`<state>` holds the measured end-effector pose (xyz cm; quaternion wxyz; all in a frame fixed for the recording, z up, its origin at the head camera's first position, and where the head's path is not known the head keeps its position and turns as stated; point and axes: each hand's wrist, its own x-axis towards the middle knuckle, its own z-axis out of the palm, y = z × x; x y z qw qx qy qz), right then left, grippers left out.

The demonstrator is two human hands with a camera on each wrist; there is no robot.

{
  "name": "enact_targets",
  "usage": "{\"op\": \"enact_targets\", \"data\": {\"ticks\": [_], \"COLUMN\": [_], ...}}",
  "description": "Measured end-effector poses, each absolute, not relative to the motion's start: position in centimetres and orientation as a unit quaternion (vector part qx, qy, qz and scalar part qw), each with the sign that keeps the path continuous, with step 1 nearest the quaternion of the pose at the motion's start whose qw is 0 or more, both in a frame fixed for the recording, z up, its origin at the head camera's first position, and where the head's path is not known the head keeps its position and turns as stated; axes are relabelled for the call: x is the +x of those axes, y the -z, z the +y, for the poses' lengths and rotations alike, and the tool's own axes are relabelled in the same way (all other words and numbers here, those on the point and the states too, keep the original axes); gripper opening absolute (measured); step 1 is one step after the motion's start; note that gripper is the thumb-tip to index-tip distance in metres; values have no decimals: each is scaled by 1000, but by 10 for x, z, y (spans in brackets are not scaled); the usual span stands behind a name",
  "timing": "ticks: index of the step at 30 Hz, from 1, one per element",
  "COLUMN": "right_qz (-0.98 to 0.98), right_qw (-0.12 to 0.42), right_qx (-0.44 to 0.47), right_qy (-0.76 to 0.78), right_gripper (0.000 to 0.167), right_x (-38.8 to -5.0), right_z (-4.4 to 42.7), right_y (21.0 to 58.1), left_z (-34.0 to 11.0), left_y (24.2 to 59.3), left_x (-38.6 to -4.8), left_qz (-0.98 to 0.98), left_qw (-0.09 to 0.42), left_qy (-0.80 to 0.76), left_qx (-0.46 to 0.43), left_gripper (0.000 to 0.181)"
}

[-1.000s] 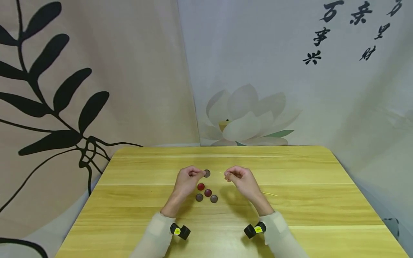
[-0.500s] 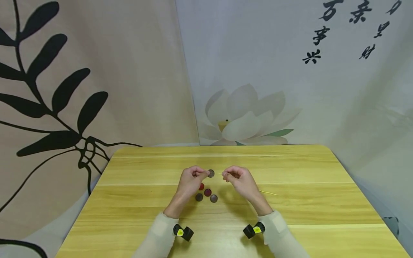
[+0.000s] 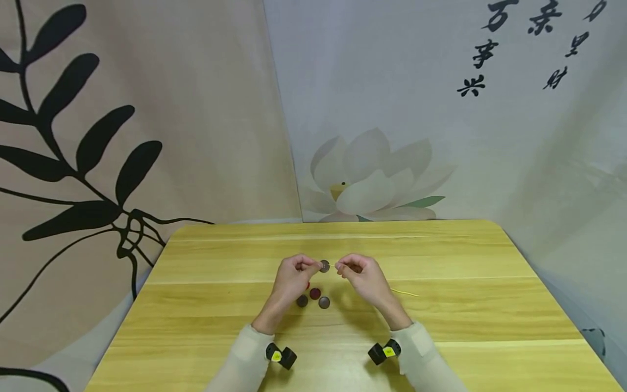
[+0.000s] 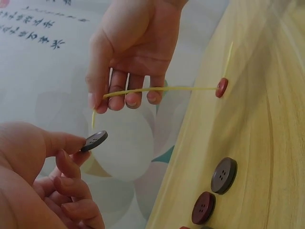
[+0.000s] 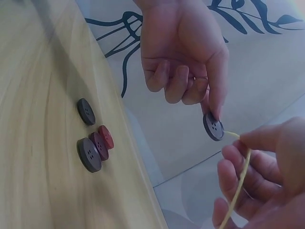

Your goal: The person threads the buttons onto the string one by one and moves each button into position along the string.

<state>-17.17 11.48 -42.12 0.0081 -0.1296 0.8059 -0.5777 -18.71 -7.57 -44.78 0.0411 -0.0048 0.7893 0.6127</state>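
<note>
Between thumb and fingertips, my left hand (image 3: pixel 293 280) pinches a dark grey button (image 5: pixel 212 127) with several holes, held above the table. Opposite it, my right hand (image 3: pixel 366 277) pinches a yellow cord (image 4: pixel 157 89) near one end. The short free tip points at the button's face; in the right wrist view it appears to touch, though whether it enters a hole cannot be told. From the right hand the cord runs down to a small red button (image 4: pixel 221 88) threaded near its other end, at the table surface.
Loose buttons lie on the wooden table (image 3: pixel 196 326) below the left hand: two grey ones, one grey button (image 3: pixel 324 302) nearer the right, a dark red button (image 3: pixel 315 294), and a bright red button (image 5: pixel 106 137). A printed cloth (image 3: pixel 220 109) hangs behind the table's far edge.
My left hand has moved right with the grey button, closing the gap to the cord's tip. The right hand has shifted only slightly left. The loose buttons stay in place.
</note>
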Motion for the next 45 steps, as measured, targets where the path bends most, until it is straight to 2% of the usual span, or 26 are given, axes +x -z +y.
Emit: {"op": "enact_targets", "data": {"ticks": [30,45], "right_qz": [823,813], "right_qw": [-10,-3], "right_qx": [-118,-106], "right_qy": [556,573], "right_gripper": [11,11], "right_x": [-167,-170], "right_z": [110,109], "right_y": [417,424], "left_z": [-74,-73], "left_y": [450,452], "left_x": [-187,-190], "left_qz": [794,801], "left_qw": [35,39], "left_qy": [-607,-598], "left_qx": [0,0], "left_gripper": [15,16]}}
